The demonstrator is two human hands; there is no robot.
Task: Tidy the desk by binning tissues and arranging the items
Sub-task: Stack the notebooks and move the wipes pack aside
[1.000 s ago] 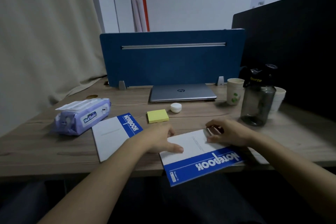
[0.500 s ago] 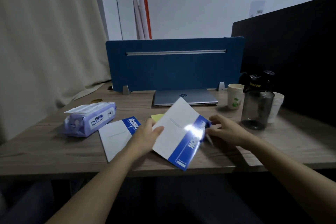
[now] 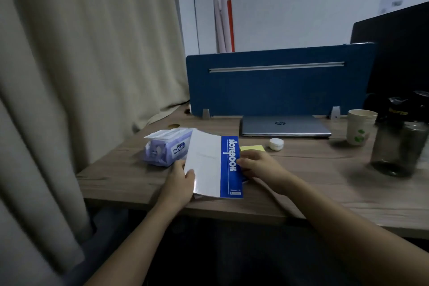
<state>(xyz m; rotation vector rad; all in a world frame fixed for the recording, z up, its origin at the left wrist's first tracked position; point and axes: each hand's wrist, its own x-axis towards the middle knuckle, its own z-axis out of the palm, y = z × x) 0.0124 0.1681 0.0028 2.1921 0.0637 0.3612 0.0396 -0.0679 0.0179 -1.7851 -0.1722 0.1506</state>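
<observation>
A white and blue notebook (image 3: 210,165) is held tilted just above the desk (image 3: 325,183), next to the purple wipes pack (image 3: 162,150). My left hand (image 3: 180,183) grips its left lower edge, thumb on the cover. My right hand (image 3: 258,165) holds its blue right edge. A sliver of blue shows under that edge; the second notebook is otherwise hidden beneath. No loose tissue is in view.
Yellow sticky notes (image 3: 253,147) and a small white jar (image 3: 276,144) lie behind my right hand. A closed laptop (image 3: 285,125) sits against the blue divider (image 3: 278,86). A paper cup (image 3: 361,126) and dark bottle (image 3: 399,144) stand right. A curtain (image 3: 81,76) hangs left.
The notebook was lifted from the front right of the desk and carried left, over where the other notebook lay. Both hands moved with it, and the view swung left.
</observation>
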